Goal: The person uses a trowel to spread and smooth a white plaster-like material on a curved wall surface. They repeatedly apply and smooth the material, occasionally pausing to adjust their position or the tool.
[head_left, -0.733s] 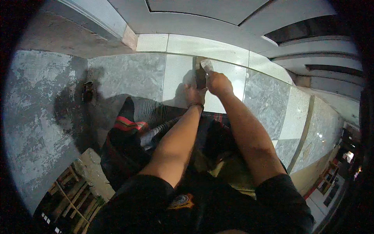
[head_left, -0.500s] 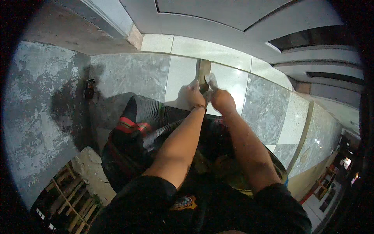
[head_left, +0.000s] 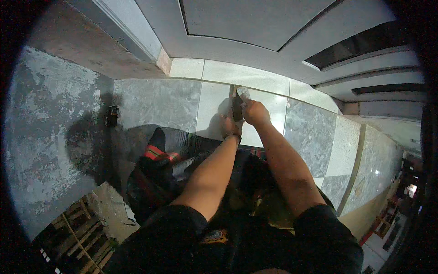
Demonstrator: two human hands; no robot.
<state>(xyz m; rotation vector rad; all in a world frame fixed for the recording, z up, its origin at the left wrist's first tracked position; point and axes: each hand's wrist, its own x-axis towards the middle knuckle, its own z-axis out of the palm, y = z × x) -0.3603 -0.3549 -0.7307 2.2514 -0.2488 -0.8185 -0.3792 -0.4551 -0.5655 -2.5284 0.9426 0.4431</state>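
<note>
A narrow, dark brownish bar lies on the white floor tile in front of me, pointing away. My left hand is closed around its near end. My right hand grips a flat, pale, shiny piece, whose exact kind I cannot make out. That piece is over the far part of the bar, and the fist hides its near end. Both arms reach forward, the left wrist wearing a dark bracelet.
Grey marbled tiles flank the white ones. A grey panelled door rises beyond a pale sill. At left stands a patchy grey wall with a small dark object near it. Wooden slats lie at lower left.
My right hand has pushed the pale piece toward the bar's far end and over it. My left hand stays at the near end. The whole view has shifted slightly.
</note>
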